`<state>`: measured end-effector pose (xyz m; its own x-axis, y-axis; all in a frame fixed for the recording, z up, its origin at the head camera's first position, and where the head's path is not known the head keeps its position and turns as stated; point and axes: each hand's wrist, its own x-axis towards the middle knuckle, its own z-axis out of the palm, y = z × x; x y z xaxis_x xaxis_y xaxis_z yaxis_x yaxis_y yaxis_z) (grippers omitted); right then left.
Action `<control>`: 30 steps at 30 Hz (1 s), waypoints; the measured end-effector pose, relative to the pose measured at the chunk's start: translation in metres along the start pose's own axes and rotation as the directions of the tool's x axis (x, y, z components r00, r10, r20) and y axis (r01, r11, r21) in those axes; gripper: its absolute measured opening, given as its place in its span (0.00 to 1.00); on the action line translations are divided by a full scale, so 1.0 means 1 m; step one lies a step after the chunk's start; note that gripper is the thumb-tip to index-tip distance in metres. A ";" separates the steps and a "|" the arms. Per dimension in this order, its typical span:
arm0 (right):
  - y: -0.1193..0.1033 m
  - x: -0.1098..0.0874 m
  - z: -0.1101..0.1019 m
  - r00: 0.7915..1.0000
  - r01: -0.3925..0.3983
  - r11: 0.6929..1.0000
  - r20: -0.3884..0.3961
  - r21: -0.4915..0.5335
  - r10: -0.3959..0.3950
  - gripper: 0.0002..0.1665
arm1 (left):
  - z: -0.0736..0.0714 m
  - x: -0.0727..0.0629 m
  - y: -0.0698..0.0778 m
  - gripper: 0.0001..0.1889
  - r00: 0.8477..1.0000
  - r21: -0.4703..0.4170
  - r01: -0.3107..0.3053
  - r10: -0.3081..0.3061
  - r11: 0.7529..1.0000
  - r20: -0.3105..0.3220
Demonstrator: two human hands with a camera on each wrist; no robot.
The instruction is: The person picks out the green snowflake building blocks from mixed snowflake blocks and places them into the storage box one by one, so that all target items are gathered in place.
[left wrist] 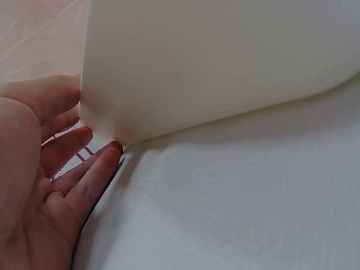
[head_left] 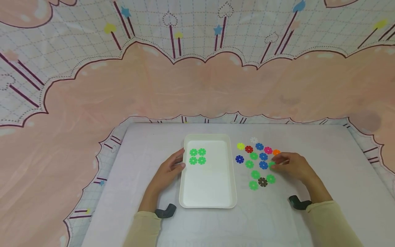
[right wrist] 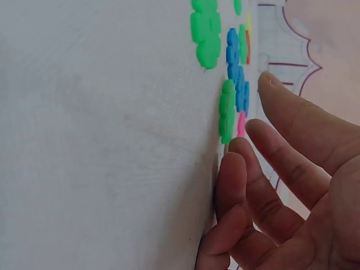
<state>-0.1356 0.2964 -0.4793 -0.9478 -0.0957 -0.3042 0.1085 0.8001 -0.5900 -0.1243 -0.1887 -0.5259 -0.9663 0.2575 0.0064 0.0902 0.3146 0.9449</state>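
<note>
A white tray (head_left: 207,202) lies in the middle of the table, with a block of green flower-shaped discs (head_left: 197,156) in its far left corner. My left hand (head_left: 180,161) rests open against the tray's left rim. In the left wrist view its fingers (left wrist: 93,160) touch the tray's outer wall (left wrist: 214,67). Right of the tray, several loose discs (head_left: 259,161) in green, blue, red, yellow, pink, orange, white and black lie scattered. My right hand (head_left: 277,162) is open, its fingertips (right wrist: 232,163) on the table at a green disc (right wrist: 227,109).
A white cloth covers the table (head_left: 324,147). Behind and around it hangs a pink and white patterned sheet (head_left: 197,68). Dark wrist mounts (head_left: 165,211) sit on both forearms near the table's front edge.
</note>
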 end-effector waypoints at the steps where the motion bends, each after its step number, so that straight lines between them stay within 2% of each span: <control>1: 0.000 0.000 0.000 1.000 -0.003 1.000 0.004 0.003 0.003 0.29 | 0.000 0.000 0.000 0.32 1.000 0.000 0.000 0.000 1.000 0.000; 15: 0.003 0.004 -0.001 0.997 -0.062 0.997 0.044 0.038 0.060 0.30 | 0.001 0.001 0.002 0.32 1.000 0.008 0.010 -0.010 1.000 -0.001; 23: 0.002 0.008 0.003 0.999 -0.024 0.999 0.034 0.024 0.023 0.24 | 0.000 0.001 0.001 0.32 1.000 0.016 0.021 -0.021 1.000 0.003; 30: 0.001 0.009 0.004 0.999 -0.030 1.000 0.021 0.005 0.030 0.23 | 0.001 0.001 0.000 0.32 0.999 0.025 0.034 -0.034 0.999 -0.006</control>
<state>-0.1430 0.2940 -0.4851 -0.9376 -0.0842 -0.3373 0.1383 0.7997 -0.5843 -0.1250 -0.1879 -0.5259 -0.9701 0.2415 -0.0234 0.0635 0.3460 0.9361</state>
